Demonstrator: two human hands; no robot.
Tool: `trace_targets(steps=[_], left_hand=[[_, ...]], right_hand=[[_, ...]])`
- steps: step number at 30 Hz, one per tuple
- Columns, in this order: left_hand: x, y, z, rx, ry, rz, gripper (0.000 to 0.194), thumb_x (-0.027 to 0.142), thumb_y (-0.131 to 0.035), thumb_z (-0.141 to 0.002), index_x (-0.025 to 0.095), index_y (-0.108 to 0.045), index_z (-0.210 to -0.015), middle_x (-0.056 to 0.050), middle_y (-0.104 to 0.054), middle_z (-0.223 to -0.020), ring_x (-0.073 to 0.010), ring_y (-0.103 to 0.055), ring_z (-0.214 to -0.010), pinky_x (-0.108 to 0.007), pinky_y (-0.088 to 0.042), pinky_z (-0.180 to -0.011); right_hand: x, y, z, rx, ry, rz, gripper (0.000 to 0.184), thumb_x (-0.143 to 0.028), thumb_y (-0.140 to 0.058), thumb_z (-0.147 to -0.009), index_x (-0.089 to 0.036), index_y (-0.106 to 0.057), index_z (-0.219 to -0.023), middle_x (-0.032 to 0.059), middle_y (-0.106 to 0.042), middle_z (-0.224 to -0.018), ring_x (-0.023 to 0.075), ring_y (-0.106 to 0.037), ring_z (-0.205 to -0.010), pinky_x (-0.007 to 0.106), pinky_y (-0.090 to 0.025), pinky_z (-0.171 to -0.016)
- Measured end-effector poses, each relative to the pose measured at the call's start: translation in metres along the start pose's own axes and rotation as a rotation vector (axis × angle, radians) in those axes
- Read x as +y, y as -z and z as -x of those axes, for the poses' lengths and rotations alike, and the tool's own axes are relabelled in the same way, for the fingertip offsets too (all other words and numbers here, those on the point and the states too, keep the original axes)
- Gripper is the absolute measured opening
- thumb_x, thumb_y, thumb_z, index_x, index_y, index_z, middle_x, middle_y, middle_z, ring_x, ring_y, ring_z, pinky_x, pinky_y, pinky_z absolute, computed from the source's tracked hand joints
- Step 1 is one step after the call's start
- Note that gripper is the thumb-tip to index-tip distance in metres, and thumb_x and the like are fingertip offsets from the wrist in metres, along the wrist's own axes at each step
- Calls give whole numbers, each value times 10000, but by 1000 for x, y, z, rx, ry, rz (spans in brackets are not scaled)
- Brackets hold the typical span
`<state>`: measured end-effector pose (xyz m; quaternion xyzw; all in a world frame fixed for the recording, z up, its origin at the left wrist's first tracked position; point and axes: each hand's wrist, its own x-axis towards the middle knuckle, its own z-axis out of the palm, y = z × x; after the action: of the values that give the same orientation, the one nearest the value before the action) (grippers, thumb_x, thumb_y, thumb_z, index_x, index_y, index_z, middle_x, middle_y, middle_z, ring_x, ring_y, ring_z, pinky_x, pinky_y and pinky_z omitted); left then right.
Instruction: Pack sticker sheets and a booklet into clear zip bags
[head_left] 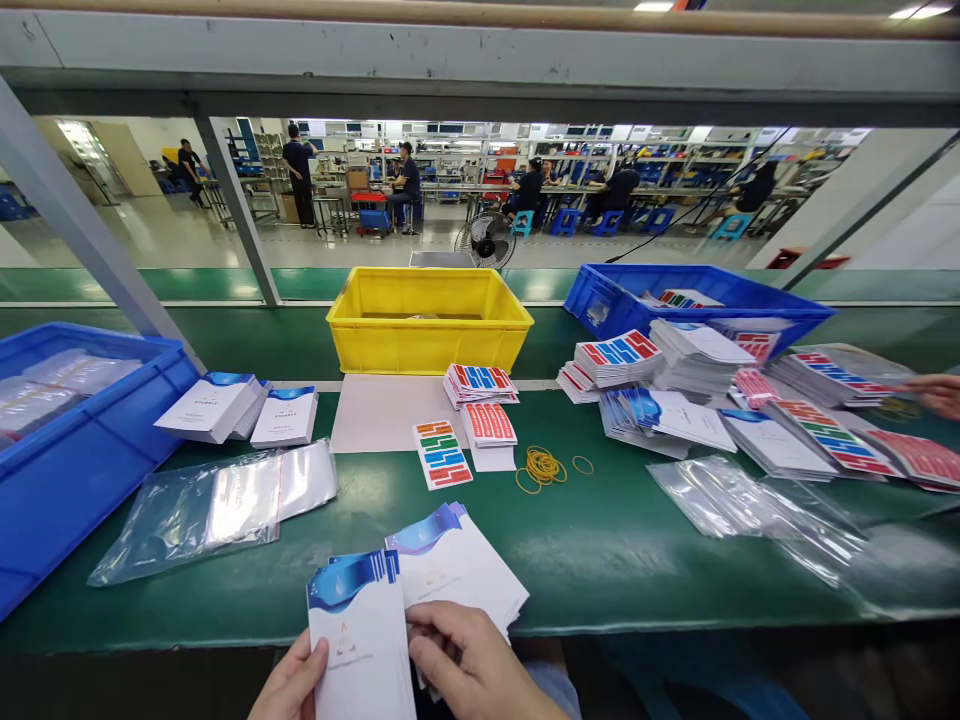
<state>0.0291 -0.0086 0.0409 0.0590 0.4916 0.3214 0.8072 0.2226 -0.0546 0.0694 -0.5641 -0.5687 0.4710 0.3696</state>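
Near the table's front edge, my left hand [291, 680] grips an upright, slightly fanned stack of white booklets [364, 645] with blue wave tops; its thumb lies on the front cover. My right hand [476, 660] is closed, thumb and bent fingers pinching at the right edge of these booklets, though the exact contact is partly hidden. Just behind it, a second fanned pile of booklets [469, 570] rests over the table edge. Farther in lie a colourful sticker sheet [442, 455], stacked sticker sheets [490, 425] and yellow rubber bands [544, 466].
A yellow bin [431, 345] stands at the back. Blue bins stand left [97, 440] and back right [697, 285]. Booklet stacks [206, 408] and plastic bags [225, 500] lie left; more stacks and clear bags [750, 500] lie right. Another person's hand [937, 395] reaches in at the right.
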Motion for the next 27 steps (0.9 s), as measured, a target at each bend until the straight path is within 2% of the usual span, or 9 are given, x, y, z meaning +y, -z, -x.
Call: trace_targets(steps=[5,9,12,15,19,23,27], left_hand=[[-4,-8,-3,-70,48,10,828,235,-742,-647,237,-325,-1363,-120,-686,-1060,-332,-639,-941,-442,-490,-844],[-8,-15,-5,-132,43,-2,816,238,-751,-635,222,-356,-1349,-132,-680,-1070,-330,-644,-930,-443,-486,-846],[-9,-18,-6,-78,33,-29,801,237,-726,-668,206,-326,-1361,-144,-673,-1081,-331,-641,-937,-457,-480,-853],[-10,-20,-5,-25,33,-52,798,248,-699,-701,187,-281,-1378,-155,-672,-1077,-331,-635,-954,-464,-472,-866],[-13,-20,-6,-48,33,-12,765,239,-703,-695,213,-328,-1361,-136,-677,-1075,-328,-624,-980,-457,-456,-893],[-16,-17,-9,-108,11,48,736,229,-718,-672,254,-388,-1330,-108,-678,-1085,-332,-608,-1010,-453,-439,-917],[-17,-16,-11,-113,-3,74,716,219,-691,-698,260,-371,-1337,-99,-681,-1081,-321,-595,-1038,-444,-435,-928]], right_hand=[[4,1,1,-28,-2,-139,231,-243,-496,-803,-177,-591,-1003,-5,-577,-718,118,-473,-577,211,-376,-535],[6,-1,0,5,37,-202,199,-249,-471,-826,-167,-552,-988,18,-602,-768,158,-531,-685,246,-414,-609],[7,-1,-2,1,42,-317,149,-261,-444,-848,-165,-544,-902,30,-607,-793,176,-553,-753,269,-431,-663],[11,-2,-3,36,24,-366,127,-278,-471,-841,-167,-532,-854,14,-586,-760,165,-541,-727,264,-422,-656],[18,-3,-5,84,-29,-402,277,-427,-510,-822,-166,-518,-730,-15,-519,-659,131,-480,-622,238,-393,-580],[17,-4,-8,16,-146,-521,495,-639,-474,-761,-172,-457,-595,-40,-424,-530,94,-402,-468,207,-322,-440],[11,-4,-12,14,-95,-574,532,-660,-483,-745,-159,-487,-565,-27,-440,-529,103,-422,-503,230,-363,-509]])
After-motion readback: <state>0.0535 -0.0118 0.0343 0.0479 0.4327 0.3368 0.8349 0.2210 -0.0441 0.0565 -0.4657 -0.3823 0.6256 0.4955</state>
